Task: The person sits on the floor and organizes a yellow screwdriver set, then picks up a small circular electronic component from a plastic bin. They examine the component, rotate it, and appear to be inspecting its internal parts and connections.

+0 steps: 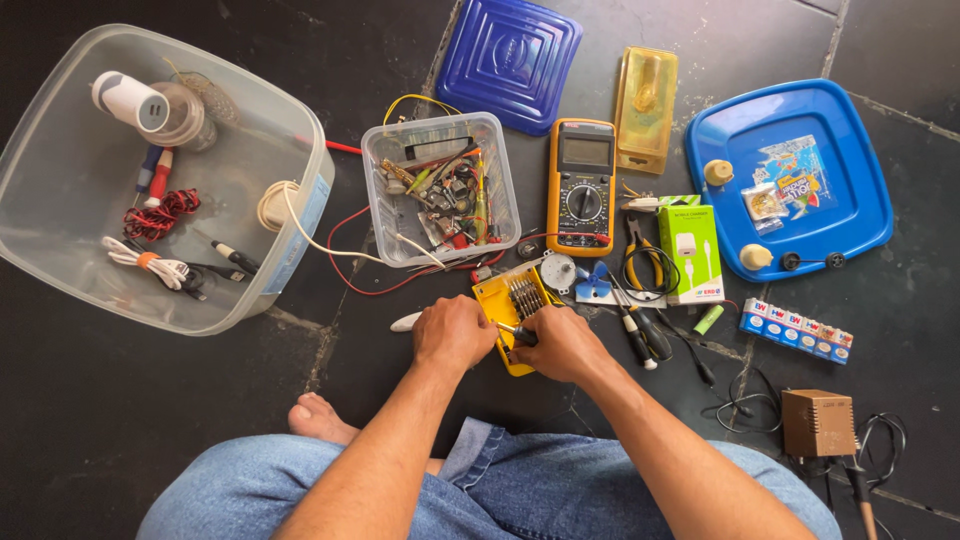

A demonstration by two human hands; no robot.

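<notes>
A yellow case of screwdriver bits point(520, 300) lies open on the dark floor in front of me. My left hand point(452, 332) rests curled on its left edge. My right hand point(560, 342) is closed over the case's lower right part, and a small dark bit or driver tip point(522, 333) shows between the two hands. Whether the right hand grips that piece is unclear. Both forearms reach forward from my lap in blue jeans.
A yellow multimeter point(581, 185), a small clear tub of parts and wires point(440, 190), a large clear tub point(150, 180), two blue lids point(790, 180), a green-and-white box point(690, 252), pliers, screwdrivers, a battery pack point(797, 330) and a brown adapter point(817, 422) surround the case.
</notes>
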